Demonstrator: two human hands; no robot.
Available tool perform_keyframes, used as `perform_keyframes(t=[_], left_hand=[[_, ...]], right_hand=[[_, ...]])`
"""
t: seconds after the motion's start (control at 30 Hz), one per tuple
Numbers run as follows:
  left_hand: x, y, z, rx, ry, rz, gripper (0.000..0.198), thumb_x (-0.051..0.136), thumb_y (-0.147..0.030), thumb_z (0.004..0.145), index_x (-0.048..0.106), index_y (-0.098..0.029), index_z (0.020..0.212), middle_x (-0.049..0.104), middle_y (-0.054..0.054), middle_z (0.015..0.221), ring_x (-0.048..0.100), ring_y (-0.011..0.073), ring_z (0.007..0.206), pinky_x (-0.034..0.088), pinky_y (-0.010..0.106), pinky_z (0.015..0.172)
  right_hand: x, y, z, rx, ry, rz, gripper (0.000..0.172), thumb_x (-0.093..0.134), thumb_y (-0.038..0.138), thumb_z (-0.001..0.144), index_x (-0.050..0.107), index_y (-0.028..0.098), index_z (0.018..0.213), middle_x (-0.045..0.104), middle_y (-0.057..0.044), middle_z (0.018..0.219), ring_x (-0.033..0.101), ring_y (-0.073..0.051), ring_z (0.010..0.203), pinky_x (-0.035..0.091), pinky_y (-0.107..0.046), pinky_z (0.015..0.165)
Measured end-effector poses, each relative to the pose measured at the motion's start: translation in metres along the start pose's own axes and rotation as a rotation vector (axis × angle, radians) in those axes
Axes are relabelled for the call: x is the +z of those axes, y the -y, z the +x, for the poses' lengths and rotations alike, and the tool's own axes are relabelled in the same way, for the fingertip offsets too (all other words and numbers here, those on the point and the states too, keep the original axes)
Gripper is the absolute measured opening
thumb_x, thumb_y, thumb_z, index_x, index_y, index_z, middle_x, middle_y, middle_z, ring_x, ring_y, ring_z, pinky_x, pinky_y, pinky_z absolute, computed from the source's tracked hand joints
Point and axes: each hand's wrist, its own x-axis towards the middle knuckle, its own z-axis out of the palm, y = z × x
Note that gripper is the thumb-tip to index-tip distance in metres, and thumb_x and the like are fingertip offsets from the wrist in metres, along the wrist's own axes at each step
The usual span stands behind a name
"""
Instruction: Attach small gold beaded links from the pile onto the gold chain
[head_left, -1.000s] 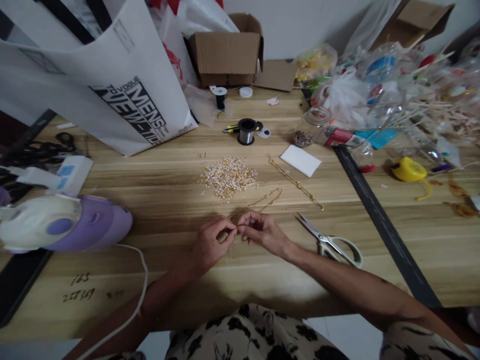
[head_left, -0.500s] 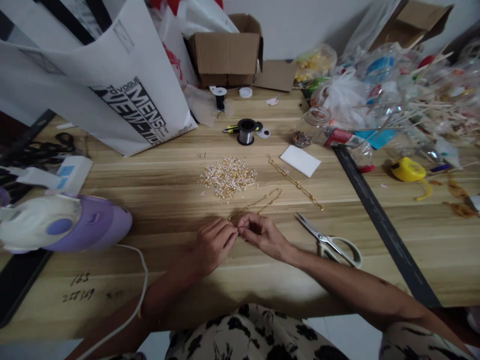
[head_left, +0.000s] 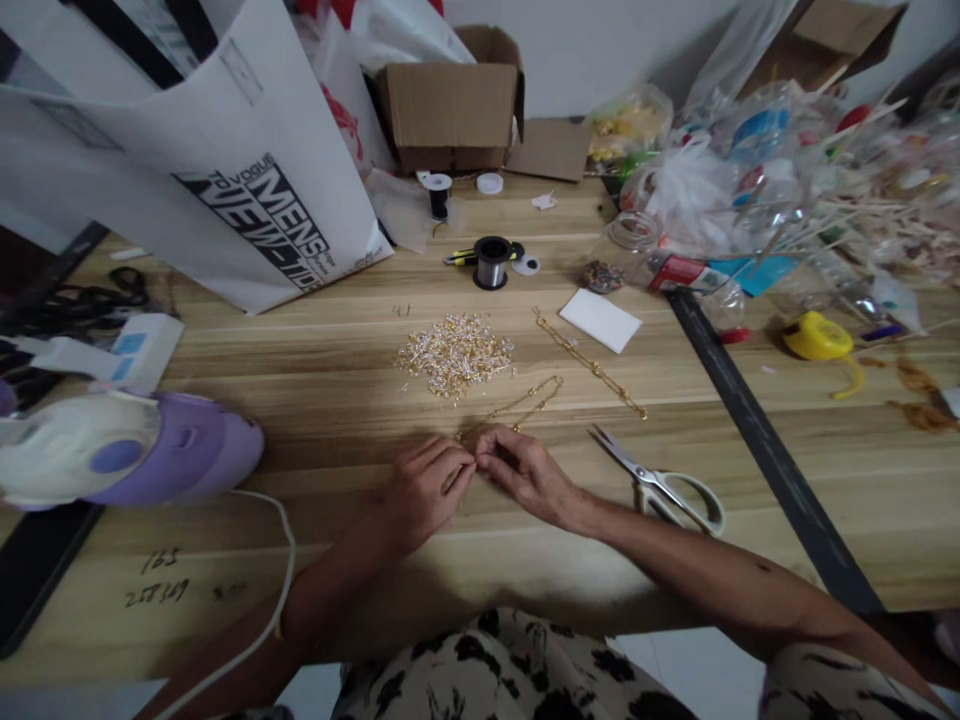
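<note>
My left hand (head_left: 429,490) and my right hand (head_left: 525,472) meet fingertip to fingertip on the wooden table (head_left: 337,400). Both are closed in a pinch on the near end of a thin gold chain (head_left: 529,400), which runs away from my fingers toward the upper right. What sits exactly between the fingertips is too small to make out. Just beyond my hands lies a pile of small gold and clear beads (head_left: 456,354). A second gold chain (head_left: 592,367) lies stretched out to the right of the pile.
Scissors (head_left: 660,484) lie right of my right hand. A purple and white appliance (head_left: 127,450) with a white cord sits at the left. Behind are a wire spool (head_left: 491,262), a white card (head_left: 600,320), a printed bag (head_left: 225,160), a cardboard box (head_left: 454,105) and cluttered plastic bags (head_left: 787,170).
My left hand's fingers have curled lower and closer to the table. Both hands stay pinched together in the same spot; the view has shifted slightly.
</note>
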Motion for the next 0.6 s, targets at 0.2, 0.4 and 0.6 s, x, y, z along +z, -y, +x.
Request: perform_keyframes(t=[0.2,0.4,0.6], left_hand=[[-0.0004,0.0007,0.0042,-0.322,0.063,-0.239,0.009,0.057,-0.016,0.078,0.063,-0.015,0.072,0.066,0.002,0.067,0.059,0.0117,0.062,0.045,0.022,0.062],[-0.0039,0.0022,0.0065,-0.464,0.102,-0.362,0.011,0.057,-0.021,0.078,0.065,-0.013,0.076,0.067,0.003,0.070,0.059,0.0123,0.066,0.045,0.021,0.064],[-0.0041,0.0050,0.0053,-0.421,0.109,-0.387,0.013,0.056,-0.021,0.080,0.063,-0.013,0.072,0.063,0.001,0.066,0.056,0.0106,0.063,0.042,0.020,0.063]], right_hand=[[0.0000,0.0020,0.0005,0.049,0.003,0.101,0.024,0.047,0.036,0.090,0.049,0.016,0.078,0.044,0.002,0.067,0.041,-0.009,0.061,0.033,-0.021,0.056],[0.0015,0.0030,0.0015,0.100,0.011,0.224,0.028,0.049,0.042,0.088,0.048,0.016,0.079,0.046,0.003,0.065,0.044,-0.009,0.059,0.036,-0.021,0.055],[0.0016,0.0026,0.0010,0.125,0.026,0.234,0.028,0.051,0.043,0.087,0.050,0.016,0.079,0.047,0.003,0.064,0.044,-0.008,0.057,0.035,-0.020,0.053]])
